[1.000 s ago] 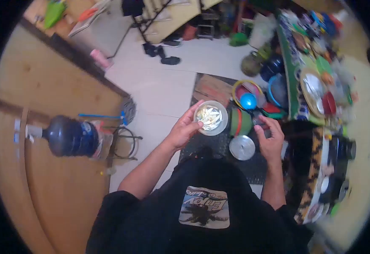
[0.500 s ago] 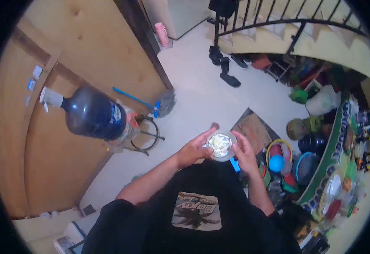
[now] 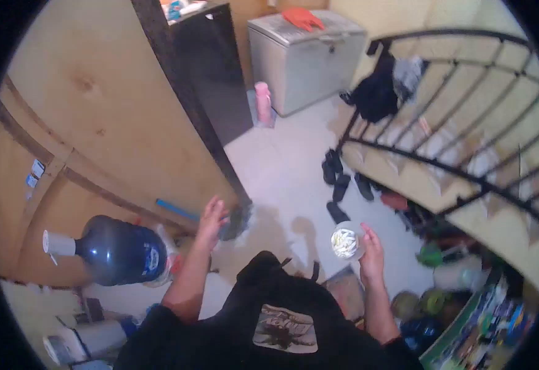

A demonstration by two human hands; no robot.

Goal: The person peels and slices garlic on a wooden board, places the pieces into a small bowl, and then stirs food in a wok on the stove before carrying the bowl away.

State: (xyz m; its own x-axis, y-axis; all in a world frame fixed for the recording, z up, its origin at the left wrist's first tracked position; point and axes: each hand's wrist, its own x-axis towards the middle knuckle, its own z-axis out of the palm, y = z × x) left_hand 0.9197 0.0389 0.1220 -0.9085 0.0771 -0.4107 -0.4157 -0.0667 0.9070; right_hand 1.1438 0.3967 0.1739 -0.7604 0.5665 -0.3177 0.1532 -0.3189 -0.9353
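My right hand [image 3: 371, 248] grips a small clear bowl [image 3: 356, 254] by its right side. Inside the bowl lie whitish, shiny slender pieces [image 3: 344, 242], too small to name for certain. My left hand [image 3: 211, 216] is raised off to the left, apart from the bowl. Its fingers are spread and nothing shows in them. It is nearest to the wooden panel wall [image 3: 152, 142] and the mop's blue handle [image 3: 177, 209].
A big water bottle with a pump [image 3: 118, 250] stands at left. Ahead are a pink flask [image 3: 262, 103], a chest freezer [image 3: 303, 71] and a dark cabinet [image 3: 214, 74]. Slippers [image 3: 337, 213] lie on the floor before the black stair railing [image 3: 432, 163]. Clutter fills the lower right.
My left hand has let go of the bowl and swung left. The right hand alone now holds it, farther right. My view has tilted up, bringing the freezer and railing in.
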